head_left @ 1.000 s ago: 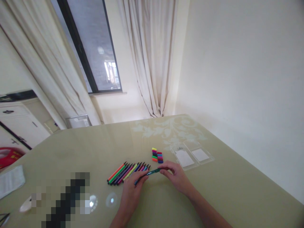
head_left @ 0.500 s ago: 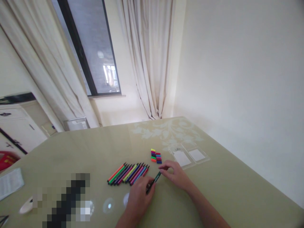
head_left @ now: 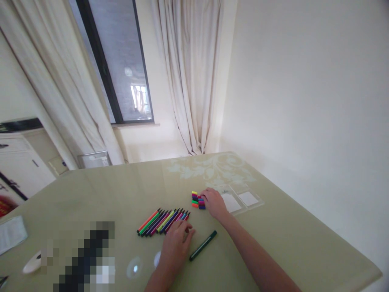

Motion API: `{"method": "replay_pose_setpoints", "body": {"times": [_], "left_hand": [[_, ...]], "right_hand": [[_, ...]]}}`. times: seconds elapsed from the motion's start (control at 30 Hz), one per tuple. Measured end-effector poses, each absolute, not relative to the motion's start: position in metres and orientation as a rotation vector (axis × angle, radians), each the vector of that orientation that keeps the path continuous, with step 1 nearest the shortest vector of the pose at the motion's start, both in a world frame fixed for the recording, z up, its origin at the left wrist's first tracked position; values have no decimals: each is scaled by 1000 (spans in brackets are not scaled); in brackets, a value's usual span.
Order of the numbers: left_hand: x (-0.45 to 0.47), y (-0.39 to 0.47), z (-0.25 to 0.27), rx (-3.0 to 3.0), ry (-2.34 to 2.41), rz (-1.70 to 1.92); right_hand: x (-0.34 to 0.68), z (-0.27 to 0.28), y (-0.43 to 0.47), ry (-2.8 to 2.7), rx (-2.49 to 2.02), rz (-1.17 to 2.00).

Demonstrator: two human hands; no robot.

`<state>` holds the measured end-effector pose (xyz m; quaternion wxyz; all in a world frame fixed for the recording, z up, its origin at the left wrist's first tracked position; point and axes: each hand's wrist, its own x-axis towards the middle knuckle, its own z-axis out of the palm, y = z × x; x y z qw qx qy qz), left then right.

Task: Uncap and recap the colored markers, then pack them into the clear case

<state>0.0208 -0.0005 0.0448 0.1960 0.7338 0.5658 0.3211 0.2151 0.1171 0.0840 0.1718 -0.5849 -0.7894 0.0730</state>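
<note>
My left hand (head_left: 177, 240) rests at the near right end of a row of uncapped felt-tip markers (head_left: 161, 222), its fingers loosely curled and apart, hiding some lower ends. To its right a dark green marker (head_left: 203, 245) lies aslant on the table, touched by neither hand. Farther off, my right hand (head_left: 214, 202) reaches to two short columns of coloured marker caps (head_left: 195, 199). Its thumb and fingers are pinched at the far end of the right column, on a cap that is mostly hidden.
Two clear plastic holders with white cards (head_left: 248, 198) lie beyond my right wrist. A pixelated dark patch (head_left: 88, 255), a white oval object (head_left: 32, 263) and a pale packet (head_left: 12, 234) are at the left. The table (head_left: 291, 243) runs close to the wall at right.
The dark green marker, held in both hands before, now lies on the table. My right hand has moved away to the caps; my left hand has shifted slightly left towards the markers.
</note>
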Motion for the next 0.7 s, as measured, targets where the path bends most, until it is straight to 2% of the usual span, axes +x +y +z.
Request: {"method": "replay_pose_setpoints", "body": {"times": [0.17, 0.5, 0.6, 0.7], "left_hand": [[3, 8, 43, 2111, 1861, 869], [4, 6, 42, 2120, 1916, 843], [5, 6, 46, 2055, 1796, 1023], [8, 7, 49, 1869, 1642, 1177]], "right_hand": [[209, 87, 139, -2226, -1781, 214], [215, 88, 137, -2177, -1710, 328], [220, 84, 115, -2090, -1546, 446], [225, 75, 86, -1844, -1170, 730]]}}
